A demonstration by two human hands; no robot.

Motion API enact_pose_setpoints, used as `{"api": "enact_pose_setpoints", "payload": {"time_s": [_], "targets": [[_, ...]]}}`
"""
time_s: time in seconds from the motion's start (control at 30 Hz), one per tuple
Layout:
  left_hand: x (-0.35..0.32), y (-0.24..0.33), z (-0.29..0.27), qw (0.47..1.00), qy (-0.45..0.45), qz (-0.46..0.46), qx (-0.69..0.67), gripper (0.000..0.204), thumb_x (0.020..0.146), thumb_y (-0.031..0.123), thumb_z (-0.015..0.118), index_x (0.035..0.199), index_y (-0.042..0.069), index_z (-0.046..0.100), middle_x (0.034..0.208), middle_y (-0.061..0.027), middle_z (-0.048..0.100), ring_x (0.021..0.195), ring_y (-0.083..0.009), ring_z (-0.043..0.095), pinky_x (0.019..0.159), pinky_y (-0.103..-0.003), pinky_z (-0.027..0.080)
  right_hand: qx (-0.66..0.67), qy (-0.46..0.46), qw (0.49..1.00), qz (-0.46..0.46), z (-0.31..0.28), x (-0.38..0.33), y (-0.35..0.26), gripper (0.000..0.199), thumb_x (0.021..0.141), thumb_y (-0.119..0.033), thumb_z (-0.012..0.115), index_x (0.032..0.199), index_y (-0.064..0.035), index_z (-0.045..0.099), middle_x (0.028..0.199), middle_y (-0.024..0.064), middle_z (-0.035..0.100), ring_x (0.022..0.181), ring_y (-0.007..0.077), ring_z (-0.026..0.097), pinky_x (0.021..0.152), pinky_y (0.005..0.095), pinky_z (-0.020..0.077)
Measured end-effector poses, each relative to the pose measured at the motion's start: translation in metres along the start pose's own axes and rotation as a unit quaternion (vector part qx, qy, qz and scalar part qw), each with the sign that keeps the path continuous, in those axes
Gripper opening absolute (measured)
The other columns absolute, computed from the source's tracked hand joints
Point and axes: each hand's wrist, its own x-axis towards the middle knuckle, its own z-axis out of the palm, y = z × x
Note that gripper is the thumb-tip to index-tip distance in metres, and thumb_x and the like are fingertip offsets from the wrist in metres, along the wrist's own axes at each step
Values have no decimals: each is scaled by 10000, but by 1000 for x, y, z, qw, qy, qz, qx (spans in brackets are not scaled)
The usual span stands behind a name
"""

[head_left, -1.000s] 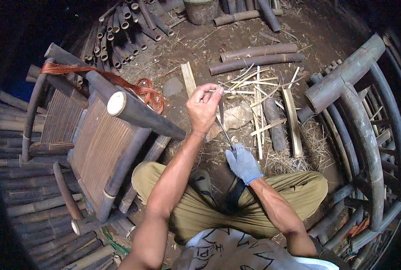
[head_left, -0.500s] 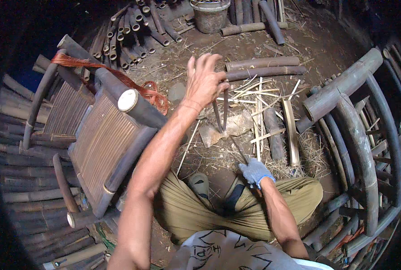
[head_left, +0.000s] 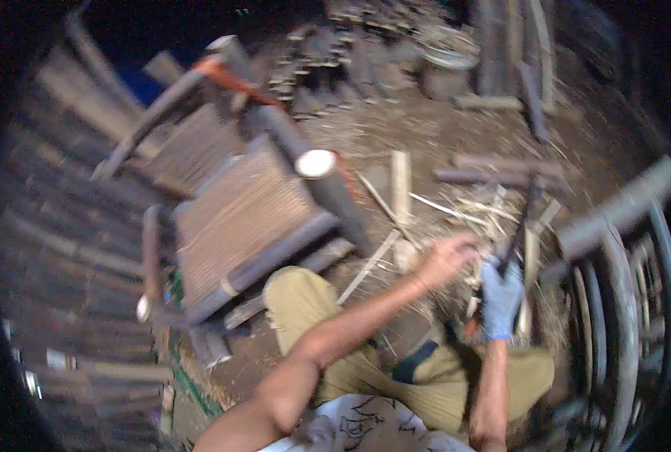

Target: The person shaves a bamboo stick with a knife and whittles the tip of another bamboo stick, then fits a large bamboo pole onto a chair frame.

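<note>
My left hand [head_left: 450,258], bare and blurred by motion, reaches over the litter of bamboo strips with its fingers loosely apart. Nothing shows in it. Close by on its right, my right hand [head_left: 503,297] wears a blue-grey glove and is closed around a knife. The dark knife blade [head_left: 527,207] points up and away from me. To the left of my hands lies a pale split bamboo piece [head_left: 401,184], with thin pale bamboo strips [head_left: 371,264] beside it. A light wooden block [head_left: 405,256] shows partly behind my left hand.
A bamboo chair [head_left: 253,218] with a slatted seat stands on my left, an orange cord at its back. Bamboo frames [head_left: 618,316] stand on the right. Bamboo lengths [head_left: 501,173] lie ahead; a bucket [head_left: 448,71] and stacked tubes [head_left: 320,68] are farther off.
My left hand has let go of the dark split bamboo and come down toward the right. The gloved hand's knife now points upward. Pale pieces lie left of the block. The view has swung left.
</note>
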Motion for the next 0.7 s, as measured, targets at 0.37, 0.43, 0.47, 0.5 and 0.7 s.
{"api": "enact_pose_setpoints", "payload": {"time_s": [0.37, 0.43, 0.47, 0.5, 0.7], "targets": [[-97, 97, -46, 954, -143, -188, -183, 360, 1038, 274, 531, 1254, -12, 556, 862, -57, 661, 702, -116, 662, 618, -269, 547, -13, 45, 969, -242, 0, 54, -100, 232, 927, -190, 691, 1074, -17, 648, 859, -17, 596, 737, 70, 522, 644, 237, 441], [-132, 106, -66, 936, -179, -200, -229, 374, 1048, 292, 505, 1277, 0, 548, 852, -41, 649, 686, -105, 656, 585, -258, 539, -39, 48, 977, -204, -5, 75, -120, 257, 933, -250, 688, 1072, -34, 668, 848, -24, 598, 737, 64, 508, 644, 237, 430], [-149, 112, -74, 925, -182, -213, -257, 380, 1050, 299, 499, 1285, 5, 548, 843, -33, 641, 677, -99, 651, 569, -253, 533, -53, 25, 979, -193, -3, 83, -126, 269, 939, -262, 681, 1082, -35, 669, 850, -20, 605, 727, 65, 515, 637, 240, 433], [-162, 117, -81, 911, -188, -233, -284, 385, 1052, 305, 493, 1293, 9, 548, 834, -25, 633, 667, -93, 647, 553, -249, 527, -64, 11, 981, -183, 0, 89, -131, 282, 944, -275, 674, 1092, -35, 670, 853, -17, 611, 716, 66, 521, 629, 243, 436], [-177, 136, -117, 919, 52, -252, -297, 408, 1041, 216, 515, 1411, 43, 503, 807, 17, 582, 588, -48, 549, 515, -219, 507, -227, 19, 907, -353, 38, 69, -129, 382, 912, -158, 659, 1252, 2, 592, 1157, 154, 658, 1083, 256, 625, 954, 374, 483]]}}
